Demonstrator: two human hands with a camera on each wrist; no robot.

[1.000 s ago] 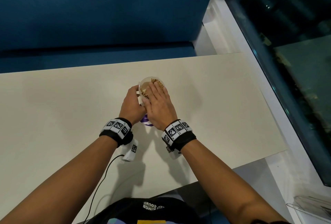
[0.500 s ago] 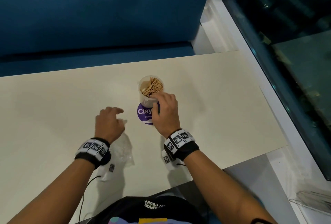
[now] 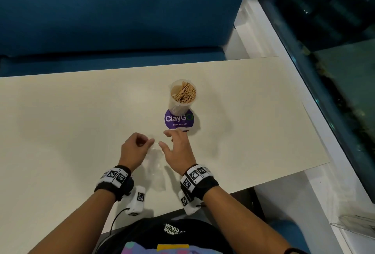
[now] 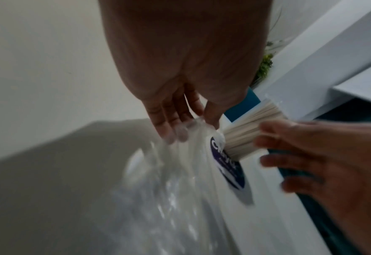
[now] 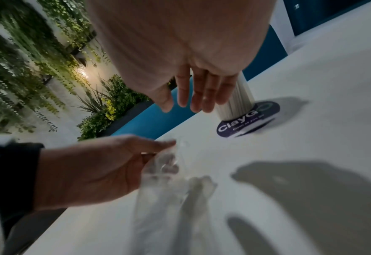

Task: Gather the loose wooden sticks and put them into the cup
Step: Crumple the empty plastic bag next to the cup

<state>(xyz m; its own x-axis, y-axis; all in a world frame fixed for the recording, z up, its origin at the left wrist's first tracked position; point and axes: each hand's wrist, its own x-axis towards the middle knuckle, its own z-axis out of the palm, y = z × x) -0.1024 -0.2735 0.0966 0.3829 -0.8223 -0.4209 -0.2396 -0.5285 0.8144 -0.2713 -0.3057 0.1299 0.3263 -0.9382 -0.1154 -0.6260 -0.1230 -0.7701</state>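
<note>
- Wooden sticks (image 3: 184, 93) stand packed upright in the clear cup (image 3: 181, 105), well forward of both hands.
- Left hand (image 3: 134, 152): grip pinching the top edge of a clear plastic bag (image 3: 155, 169) between thumb and fingertips (image 4: 175, 132).
- Right hand (image 3: 178, 152): grip spread and relaxed, holding nothing, just beside the bag's right side.
- Bag lies crumpled on the worktop (image 3: 60, 124) between the two wrists.
- Cup rests upright on the far edge of a round purple "ClayGo" sticker (image 3: 178, 120) on the worktop.
- Blue bench seat (image 3: 113, 16) runs along the worktop's far side; dark window glass (image 3: 334, 50) at right.
</note>
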